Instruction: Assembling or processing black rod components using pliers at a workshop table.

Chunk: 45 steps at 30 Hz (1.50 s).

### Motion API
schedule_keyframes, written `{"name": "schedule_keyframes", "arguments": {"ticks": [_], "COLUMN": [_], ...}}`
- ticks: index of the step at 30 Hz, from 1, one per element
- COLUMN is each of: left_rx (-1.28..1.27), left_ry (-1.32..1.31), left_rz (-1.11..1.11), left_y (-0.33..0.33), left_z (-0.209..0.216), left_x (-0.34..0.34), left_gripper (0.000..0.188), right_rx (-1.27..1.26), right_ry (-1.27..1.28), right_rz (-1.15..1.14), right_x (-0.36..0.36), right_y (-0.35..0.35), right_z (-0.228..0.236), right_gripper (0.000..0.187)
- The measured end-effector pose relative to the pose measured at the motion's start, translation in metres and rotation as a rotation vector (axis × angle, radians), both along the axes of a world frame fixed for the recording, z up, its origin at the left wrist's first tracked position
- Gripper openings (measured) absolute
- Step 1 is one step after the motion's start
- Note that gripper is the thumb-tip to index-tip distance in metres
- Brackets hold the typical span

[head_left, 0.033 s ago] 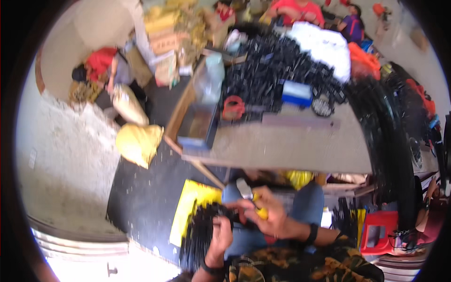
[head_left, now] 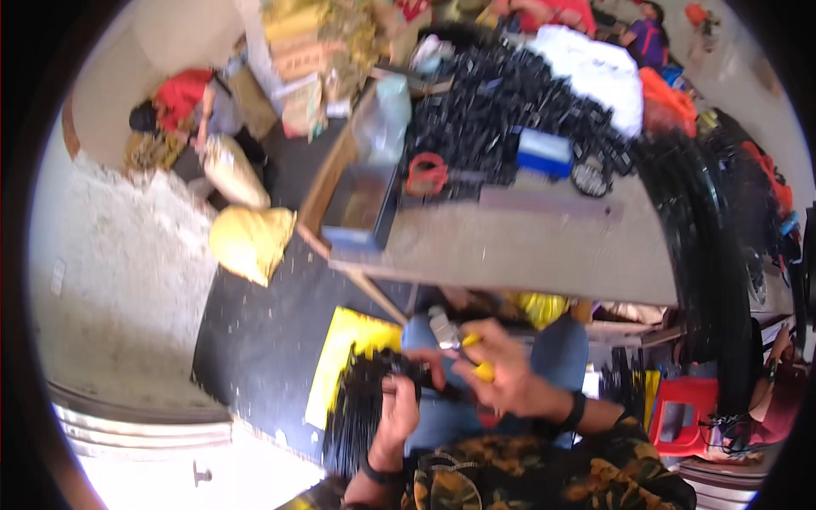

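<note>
My right hand [head_left: 503, 371] is wrapped round a hand tool with yellow handles [head_left: 484, 371] and a broad silver head [head_left: 443, 328]. It looks like cutting pliers, but blur hides the jaws. The two handles stand a little apart. To its left, the closed fingers of my left hand [head_left: 399, 410] grip a bundle of thin black strips [head_left: 347, 416]. The strips hang down beside my left wrist, over a yellow sheet [head_left: 327, 374]. The tool's head is above the near end of the bundle, apart from my left fingers.
Ahead stands a table [head_left: 544, 246] with a heap of black pieces [head_left: 501, 110], red-handled scissors [head_left: 427, 173], a blue box [head_left: 545, 153] and an open tray [head_left: 361, 208]. Long black strips [head_left: 697, 229] drape off its right side. A red stool [head_left: 684, 416] stands at right. People sit farther off.
The tool's yellow handles have spread apart in my right hand. The whole view has shifted slightly, with the table and my hands a little higher. My left hand keeps its hold.
</note>
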<state>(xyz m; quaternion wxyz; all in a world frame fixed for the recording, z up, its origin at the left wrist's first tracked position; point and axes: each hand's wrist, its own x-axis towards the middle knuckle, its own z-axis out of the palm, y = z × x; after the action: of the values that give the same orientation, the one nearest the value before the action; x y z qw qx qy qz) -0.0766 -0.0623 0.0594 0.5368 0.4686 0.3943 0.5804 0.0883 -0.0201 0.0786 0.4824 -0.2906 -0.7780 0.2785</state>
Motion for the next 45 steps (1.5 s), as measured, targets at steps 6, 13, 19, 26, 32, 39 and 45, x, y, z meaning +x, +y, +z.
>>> {"name": "schedule_keyframes", "arguments": {"ticks": [6, 13, 19, 26, 32, 39, 45], "left_rx": [0.089, 0.041, 0.095, -0.006, 0.051, 0.048, 0.015], "left_ry": [-0.064, 0.116, 0.09, 0.182, 0.229, 0.264, 0.268], "left_rz": [-0.008, -0.049, -0.058, -0.004, -0.059, 0.005, -0.027], "left_y": [0.009, -0.008, -0.004, -0.002, -0.006, -0.009, -0.007], "left_z": [-0.007, -0.001, -0.001, -0.001, 0.012, -0.001, -0.003], "left_x": [-0.007, 0.002, 0.003, 0.003, 0.006, 0.007, 0.005], "left_gripper": [0.057, 0.05, 0.056, 0.076, 0.071, 0.069, 0.077], "right_rx": [0.364, 0.446, 0.566, 0.735, 0.868, 0.726, 0.583], "right_ry": [-0.732, -0.868, -0.926, -0.972, -1.096, -1.043, -1.034], "right_rz": [-0.059, 0.037, -0.096, -0.186, -0.144, 0.016, 0.112], "right_x": [0.07, 0.068, 0.059, 0.055, 0.054, 0.054, 0.057], "right_y": [0.017, 0.012, 0.017, 0.021, 0.023, 0.024, 0.017], "right_z": [0.027, 0.036, 0.052, 0.06, 0.071, 0.048, 0.043], "right_gripper": [0.024, 0.02, 0.023, 0.023, 0.021, 0.02, 0.022]}}
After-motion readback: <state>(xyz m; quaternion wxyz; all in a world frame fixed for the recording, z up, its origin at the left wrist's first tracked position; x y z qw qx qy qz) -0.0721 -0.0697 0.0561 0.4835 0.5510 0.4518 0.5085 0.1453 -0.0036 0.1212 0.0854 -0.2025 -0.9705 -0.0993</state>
